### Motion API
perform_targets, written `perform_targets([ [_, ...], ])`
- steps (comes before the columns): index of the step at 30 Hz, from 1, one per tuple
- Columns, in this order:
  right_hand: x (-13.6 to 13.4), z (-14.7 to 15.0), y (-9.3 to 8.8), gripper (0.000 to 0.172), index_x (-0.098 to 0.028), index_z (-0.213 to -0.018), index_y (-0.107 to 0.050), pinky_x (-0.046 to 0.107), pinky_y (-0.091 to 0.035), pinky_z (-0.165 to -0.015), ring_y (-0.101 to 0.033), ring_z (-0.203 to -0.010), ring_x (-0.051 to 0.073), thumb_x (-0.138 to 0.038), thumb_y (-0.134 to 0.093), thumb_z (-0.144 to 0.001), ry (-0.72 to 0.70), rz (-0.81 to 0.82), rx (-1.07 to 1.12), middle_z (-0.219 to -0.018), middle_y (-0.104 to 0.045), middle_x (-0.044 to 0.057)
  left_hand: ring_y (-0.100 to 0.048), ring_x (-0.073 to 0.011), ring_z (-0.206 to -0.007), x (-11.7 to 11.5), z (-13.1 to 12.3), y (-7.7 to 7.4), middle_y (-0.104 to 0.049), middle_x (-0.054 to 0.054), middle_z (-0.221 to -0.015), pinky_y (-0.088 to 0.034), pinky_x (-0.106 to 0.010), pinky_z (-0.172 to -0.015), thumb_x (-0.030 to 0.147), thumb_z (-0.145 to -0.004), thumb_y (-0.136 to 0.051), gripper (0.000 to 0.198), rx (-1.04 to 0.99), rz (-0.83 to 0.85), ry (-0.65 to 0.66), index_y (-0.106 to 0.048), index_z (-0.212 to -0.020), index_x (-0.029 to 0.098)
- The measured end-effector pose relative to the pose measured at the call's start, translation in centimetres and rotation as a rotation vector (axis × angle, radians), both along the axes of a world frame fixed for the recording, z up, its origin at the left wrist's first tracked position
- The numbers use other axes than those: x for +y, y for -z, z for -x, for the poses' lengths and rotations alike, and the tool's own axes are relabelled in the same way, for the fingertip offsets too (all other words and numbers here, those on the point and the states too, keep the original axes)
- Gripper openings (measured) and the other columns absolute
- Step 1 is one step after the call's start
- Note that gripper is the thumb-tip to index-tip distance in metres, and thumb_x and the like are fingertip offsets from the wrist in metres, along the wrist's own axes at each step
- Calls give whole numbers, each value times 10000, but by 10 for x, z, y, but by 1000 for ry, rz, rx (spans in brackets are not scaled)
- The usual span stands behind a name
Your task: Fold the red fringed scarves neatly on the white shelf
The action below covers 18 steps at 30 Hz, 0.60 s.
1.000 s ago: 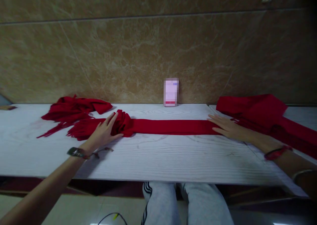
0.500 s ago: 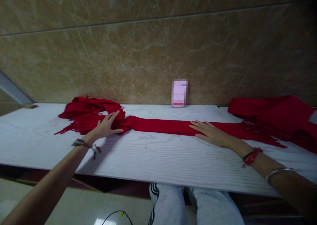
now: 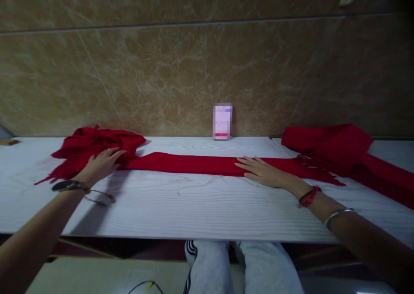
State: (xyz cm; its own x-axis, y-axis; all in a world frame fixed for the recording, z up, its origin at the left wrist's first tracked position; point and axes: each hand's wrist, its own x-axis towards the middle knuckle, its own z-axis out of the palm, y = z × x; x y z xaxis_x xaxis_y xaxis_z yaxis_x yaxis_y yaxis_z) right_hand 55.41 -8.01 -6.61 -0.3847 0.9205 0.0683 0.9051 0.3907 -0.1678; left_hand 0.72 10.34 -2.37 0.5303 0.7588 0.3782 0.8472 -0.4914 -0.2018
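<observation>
A long red scarf (image 3: pixel 194 164) lies across the white wood-grain table, its middle stretch flat and narrow. At the left it gathers into a crumpled heap with fringe. My left hand (image 3: pixel 102 163) rests on that heap with its fingers apart. My right hand (image 3: pixel 260 171) lies flat on the strip, fingers stretched out, to the left of the fringed right end. Beyond that end is more red cloth (image 3: pixel 326 145), folded and trailing off to the right edge. Whether the two red cloths are joined I cannot tell.
A phone-like device (image 3: pixel 222 121) with a blurred screen leans upright against the brown tiled wall (image 3: pixel 181 78). The white table (image 3: pixel 194 203) ends at its front edge above my legs. A small brown block (image 3: pixel 9 142) sits at the far left.
My left hand has moved left over the crumpled scarf, and the flat part beside it now reaches further left. My right hand stays flat on the strip. The camera view has shifted slightly.
</observation>
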Motion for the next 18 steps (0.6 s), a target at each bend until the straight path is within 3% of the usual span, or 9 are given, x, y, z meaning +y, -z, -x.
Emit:
perform_targets([
  [2,0,4,-3,511,-322,-1395,-262,560,-141,-1067,-152,-1352,257,-503,-270,-918,-16,7,3,-1471,-260,34,-260,-444,-1256,-14,-20,-10,-387,-148,-1360,-215,-744,-858,194,-891,-316,382,77,-70,-85,-453,-1247,173],
  [5,2,12,-6,504,-339,-1399,-238,578,-124,-1063,-131,-1357,261,-492,-278,-920,-59,2,6,-1478,-244,18,-189,-393,-1312,-34,-82,-17,-307,-142,-1417,-227,-680,-930,204,-905,-298,431,66,-92,28,-363,-1331,189],
  [7,3,15,-5,491,-347,-1400,-226,579,-116,-1063,-118,-1360,257,-476,-265,-928,-76,-4,2,-1481,-232,7,-260,-336,-1304,-38,-123,-9,-334,-149,-1406,-297,-567,-971,301,-906,-344,448,43,-8,158,-360,-1338,186],
  [9,1,14,-5,475,-343,-1397,-237,571,-118,-1065,-123,-1359,251,-457,-254,-936,-72,-11,-6,-1480,-237,9,-301,-325,-1289,-32,-143,7,-368,-139,-1393,-333,-559,-946,335,-913,-330,427,68,105,230,-397,-1316,214],
  [11,-4,11,-5,460,-340,-1391,-260,559,-130,-1068,-142,-1356,246,-438,-254,-941,-73,-6,-5,-1473,-255,12,-354,-310,-1262,-21,-137,25,-446,-163,-1333,-318,-550,-961,264,-906,-321,367,133,182,322,-515,-1205,176],
  [14,-16,7,-6,439,-348,-1379,-289,548,-149,-1070,-150,-1354,241,-412,-256,-946,-92,21,2,-1468,-269,0,-359,-279,-1264,-6,-104,42,-491,-145,-1298,-268,-543,-1001,167,-884,-306,346,182,158,429,-592,-1078,181],
  [16,-22,8,-9,432,-334,-1371,-317,540,-164,-1073,-163,-1352,238,-398,-256,-949,-94,11,9,-1460,-285,-3,-367,-272,-1259,-4,-89,41,-515,-124,-1279,-266,-541,-1005,169,-875,-332,328,194,155,443,-608,-1049,204],
  [18,-25,10,-12,432,-293,-1359,-360,511,-197,-1078,-224,-1337,229,-387,-279,-945,-92,-32,16,-1432,-345,16,-363,-281,-1261,-12,-91,34,-510,-117,-1286,-282,-534,-1000,215,-880,-356,321,156,127,403,-601,-1087,218],
])
